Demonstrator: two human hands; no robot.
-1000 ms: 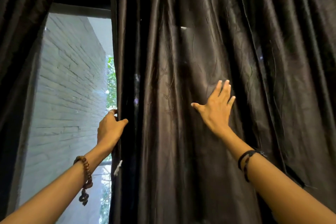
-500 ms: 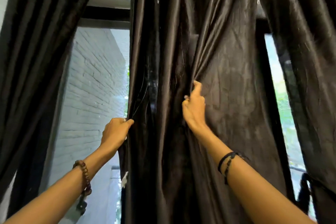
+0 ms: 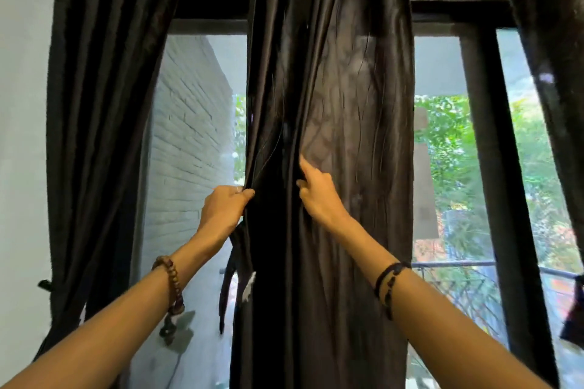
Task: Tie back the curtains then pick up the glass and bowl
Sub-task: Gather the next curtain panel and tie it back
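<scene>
Mid curtain (image 3: 331, 136) hangs bunched into one fat column, at 12 o'clock from the person. Left hand (image 3: 226, 208) has its fingers curled tight round the curtain's left edge. Right hand (image 3: 316, 189) is at 3 o'clock from the left one, fingers tucked into a fold and thumb pointing up, so it pinches the cloth too. Looks like the gathering is nearly done, but no tie goes round it yet. A thin dark strap (image 3: 228, 281) dangles at 6 o'clock from the left hand, prob. the tie-back; can't tell for sure. Left curtain (image 3: 104, 104) at 9 o'clock looks pulled back low down. Right curtain (image 3: 543, 25) is at 2 o'clock. Glass & bowl: not in sight, so that part is all left to do.
</scene>
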